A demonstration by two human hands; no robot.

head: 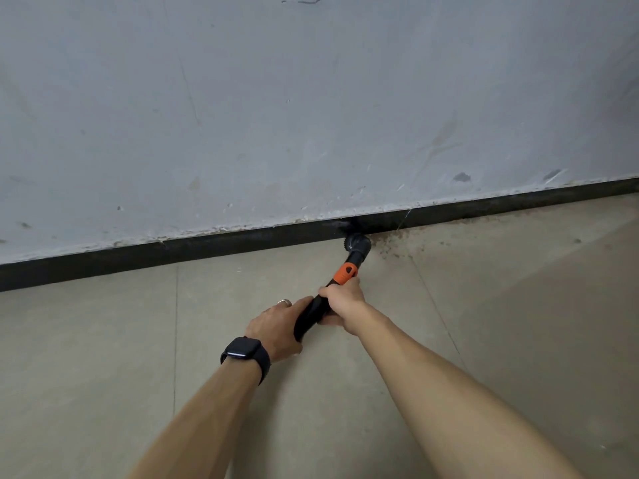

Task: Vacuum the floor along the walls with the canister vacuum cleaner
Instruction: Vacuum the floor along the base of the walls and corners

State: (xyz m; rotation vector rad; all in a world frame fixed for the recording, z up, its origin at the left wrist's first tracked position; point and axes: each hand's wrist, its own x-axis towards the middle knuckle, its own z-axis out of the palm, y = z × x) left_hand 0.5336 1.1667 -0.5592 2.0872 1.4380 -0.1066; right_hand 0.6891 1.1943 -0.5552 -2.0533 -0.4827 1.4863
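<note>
Both my hands grip the tube [316,311]: the right hand [342,305] clenches it just below the orange collar [344,274], and the left hand [276,326] wraps its lower end, nearer me. Grey wall [311,98] fills the top of the view, tiled floor [103,357] the bottom, with black skirting [173,252] between. The tube's long axis points away from me, up and right, at the skirting, where the nozzle [358,243] meets the floor. Brownish dust [397,236] lies just right of the nozzle, so I judge the sweep should go rightward, right hand leading. The canister is out of view.
</note>
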